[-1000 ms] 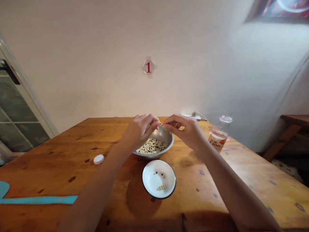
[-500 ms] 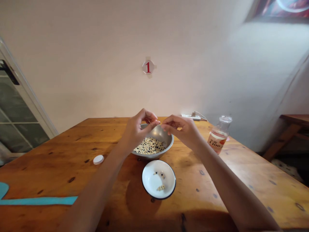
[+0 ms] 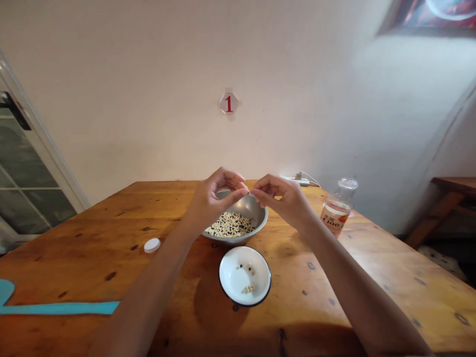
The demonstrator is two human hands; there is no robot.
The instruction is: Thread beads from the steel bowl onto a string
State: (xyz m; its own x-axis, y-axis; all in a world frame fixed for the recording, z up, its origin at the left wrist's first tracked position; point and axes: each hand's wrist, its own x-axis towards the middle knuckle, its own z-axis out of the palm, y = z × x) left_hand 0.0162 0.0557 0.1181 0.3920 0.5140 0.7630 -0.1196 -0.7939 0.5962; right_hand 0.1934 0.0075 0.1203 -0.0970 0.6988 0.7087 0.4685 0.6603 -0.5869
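Since the left hand [image 3: 213, 198] and right hand [image 3: 284, 198] are held above a steel bowl [image 3: 256, 210] of mixed beans [image 3: 229, 224], the fingers [image 3: 238, 187] are pinched at the tips, any grain held too small to tell; a white enamel dish [image 3: 232, 277] is placed within reach on the wooden surface [image 3: 92, 248]

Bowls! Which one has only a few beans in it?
The small white enamel dish with the dark rim has just a few; the metal bowl behind it is full of beans.

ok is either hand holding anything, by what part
Cannot tell: the left hand and right hand pinch fingertips above the round steel bowl of beans; anything between them is too small to see.
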